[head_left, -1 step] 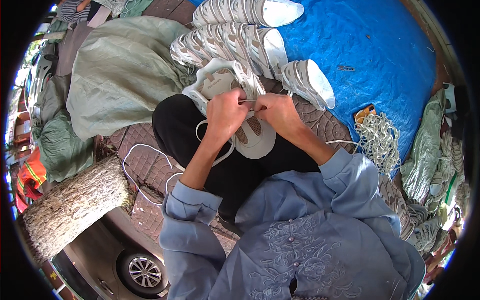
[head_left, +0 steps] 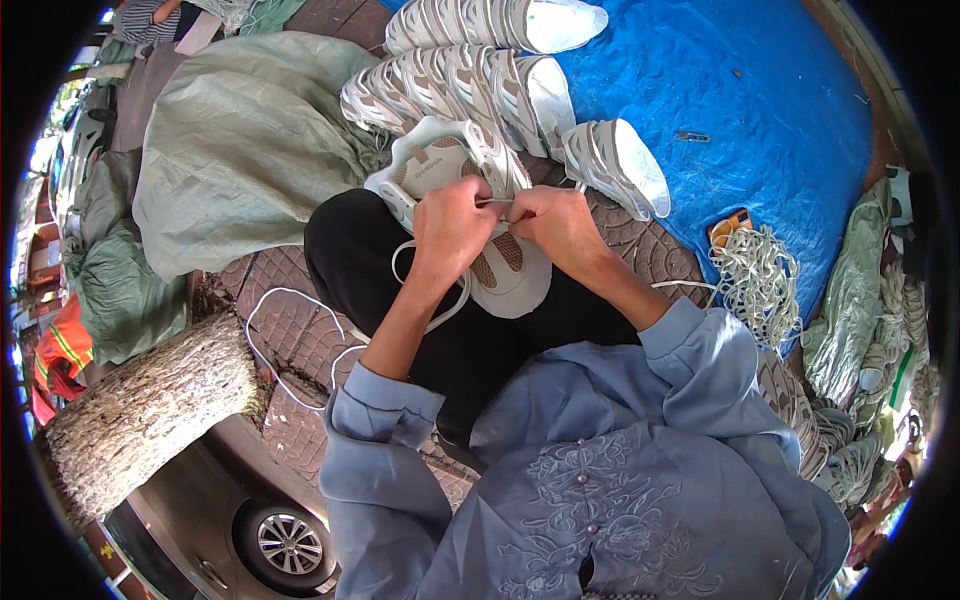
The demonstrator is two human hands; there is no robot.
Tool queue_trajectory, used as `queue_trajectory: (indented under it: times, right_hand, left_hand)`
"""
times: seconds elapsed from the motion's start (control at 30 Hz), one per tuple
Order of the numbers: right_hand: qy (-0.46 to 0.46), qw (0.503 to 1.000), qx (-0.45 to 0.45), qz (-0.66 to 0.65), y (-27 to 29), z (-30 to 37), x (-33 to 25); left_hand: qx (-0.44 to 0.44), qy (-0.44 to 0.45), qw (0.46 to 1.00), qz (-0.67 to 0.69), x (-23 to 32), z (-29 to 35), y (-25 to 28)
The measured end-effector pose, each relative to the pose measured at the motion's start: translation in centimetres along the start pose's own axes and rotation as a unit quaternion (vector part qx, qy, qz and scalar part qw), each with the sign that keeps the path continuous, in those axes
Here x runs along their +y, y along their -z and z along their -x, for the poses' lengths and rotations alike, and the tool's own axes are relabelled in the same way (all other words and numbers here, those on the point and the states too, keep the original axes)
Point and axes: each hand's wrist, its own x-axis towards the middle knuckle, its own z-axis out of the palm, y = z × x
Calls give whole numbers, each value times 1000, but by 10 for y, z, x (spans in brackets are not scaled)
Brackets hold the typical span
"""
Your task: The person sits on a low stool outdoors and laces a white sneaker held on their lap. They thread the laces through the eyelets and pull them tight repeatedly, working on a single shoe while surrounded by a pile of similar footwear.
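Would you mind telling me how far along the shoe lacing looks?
Done, seemingly: a row of white shoes on the blue tarp. In hand: left hand and right hand pull a lace through the lap shoe. Left: a lace bundle.

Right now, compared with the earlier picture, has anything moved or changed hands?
Nothing visibly changed. The left hand and right hand pinch the white lace over the white shoe on the lap, as before.
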Motion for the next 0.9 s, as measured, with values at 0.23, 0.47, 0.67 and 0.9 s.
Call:
queue_trajectory:
  times: [0.23, 0.47, 0.67, 0.9]
  right_hand:
    - [54, 997, 25, -52, -3, -32, -13]
    - [40, 997, 33, -59, -14, -21, -11]
    - [81, 995, 50, -7, -20, -23, -13]
    - [22, 999, 23, -1, -21, -24, -19]
  left_hand:
    - [89, 105, 936, 323, -17, -3, 14]
    - [136, 92, 960, 228, -14, 6, 10]
    - [150, 65, 969, 185, -12, 8, 7]
    - [151, 55, 973, 167, -14, 10, 3]
